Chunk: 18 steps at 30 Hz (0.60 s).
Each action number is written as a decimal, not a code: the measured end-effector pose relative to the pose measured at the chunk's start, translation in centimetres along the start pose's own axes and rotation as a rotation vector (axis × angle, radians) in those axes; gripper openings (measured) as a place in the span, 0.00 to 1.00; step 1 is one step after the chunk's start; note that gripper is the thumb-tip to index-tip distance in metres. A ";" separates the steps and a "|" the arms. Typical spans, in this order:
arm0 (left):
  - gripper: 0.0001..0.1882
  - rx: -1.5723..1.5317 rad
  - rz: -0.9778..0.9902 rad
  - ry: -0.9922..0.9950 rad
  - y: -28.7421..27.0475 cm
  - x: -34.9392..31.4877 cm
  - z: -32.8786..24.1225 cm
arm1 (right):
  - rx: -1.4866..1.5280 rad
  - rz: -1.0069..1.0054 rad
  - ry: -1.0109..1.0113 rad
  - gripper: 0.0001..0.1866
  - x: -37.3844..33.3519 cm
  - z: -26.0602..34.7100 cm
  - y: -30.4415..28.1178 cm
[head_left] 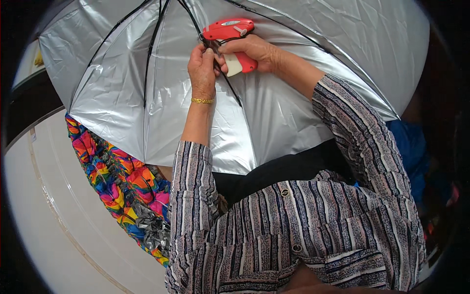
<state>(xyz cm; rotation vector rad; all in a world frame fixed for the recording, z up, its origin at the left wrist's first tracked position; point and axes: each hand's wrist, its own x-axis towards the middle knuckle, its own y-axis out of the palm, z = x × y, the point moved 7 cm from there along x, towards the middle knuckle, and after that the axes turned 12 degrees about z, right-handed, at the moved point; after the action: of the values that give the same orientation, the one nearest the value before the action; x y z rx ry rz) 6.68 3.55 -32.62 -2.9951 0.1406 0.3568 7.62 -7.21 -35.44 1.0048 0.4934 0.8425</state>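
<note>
A silver-lined umbrella [289, 117] is spread open across my lap, its inner side facing up. My left hand [201, 68] is closed on one of its thin black ribs [231, 89], with thumb and fingers pinched together. My right hand [258, 50] grips a red and white tagging gun [226, 30] by its handle. The gun's front end points left and lies against the rib, just above my left fingertips. My fingers partly cover the spot where rib and gun meet.
More black ribs [148, 73] fan out over the silver cloth. Several folded rainbow-coloured umbrellas [139, 181] are bunched at the left, with a crumpled silver piece [154, 228] among them. A white curved surface [58, 210] lies beyond them. Blue material [409, 157] shows at the right.
</note>
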 end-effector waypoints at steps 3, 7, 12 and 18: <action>0.10 -0.018 -0.015 -0.001 -0.2 -0.2 0.0 | -0.013 0.028 0.022 0.09 0.0 0.1 0.2; 0.10 -0.037 0.001 -0.005 -0.5 -0.5 0.1 | 0.048 -0.061 0.041 0.07 -1.0 -0.1 0.3; 0.11 -0.078 0.030 0.001 -0.8 -0.6 0.3 | 0.038 -0.075 0.037 0.08 -1.0 -0.1 0.5; 0.11 -0.059 0.027 0.010 -0.9 -0.6 0.4 | 0.034 -0.042 0.044 0.09 -0.9 -0.2 0.4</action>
<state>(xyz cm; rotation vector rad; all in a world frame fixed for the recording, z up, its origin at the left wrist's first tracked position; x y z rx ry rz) 6.14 4.52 -32.75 -3.0563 0.1749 0.3545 6.78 -7.69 -35.17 1.0060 0.5664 0.8220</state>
